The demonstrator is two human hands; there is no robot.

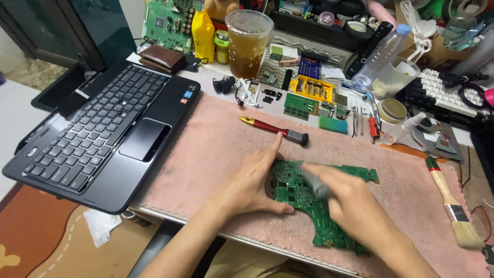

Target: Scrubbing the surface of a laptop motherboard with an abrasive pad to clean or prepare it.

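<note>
Right hand (355, 208) closed around a small grey brush-like tool (315, 183), blurred, its tip on the green circuit board (314, 211). Left hand (252, 183) flat and open, holding nothing, fingers spread, pressed on the board's left edge. Board lying flat on the pink fluffy mat (216, 149), near the front edge of the desk, right of centre. Just beyond the left hand, a red-handled brush (272, 129) on the mat. Far right on the mat, a wooden paintbrush (453, 206). To the left, an open black laptop base (103, 128) with keyboard up. Farther back, a plastic cup of amber drink (248, 44), a yellow screwdriver-bit case (311, 87) and a clear bottle (378, 59).
</note>
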